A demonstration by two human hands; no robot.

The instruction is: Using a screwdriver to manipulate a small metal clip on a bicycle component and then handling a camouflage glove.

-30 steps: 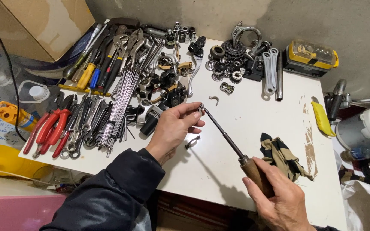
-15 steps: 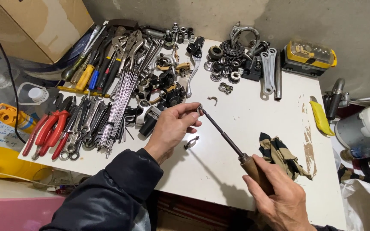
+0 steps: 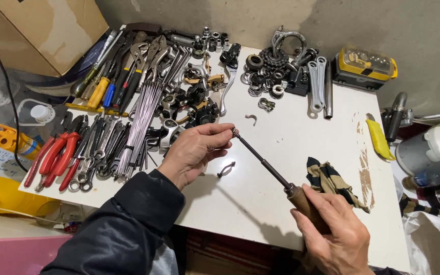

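Right hand (image 3: 334,237) is wrapped round the wooden handle of the long screwdriver (image 3: 266,164) near the table's (image 3: 291,132) front edge, while left hand (image 3: 197,153) pinches its tip over the middle. Probably best keeping that shaft steady so the tip doesn't slip toward the small clip (image 3: 226,169) below.

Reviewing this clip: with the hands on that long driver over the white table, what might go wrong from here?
1. The left hand pinches the tip of the wooden-handled long steel driver; whatever small part sits there might slip out and drop.
2. A small curved metal clip lies loose just under the shaft and may get knocked across the white table.
3. The right hand holds the handle past the table's front edge, so a dropped piece might fall off.
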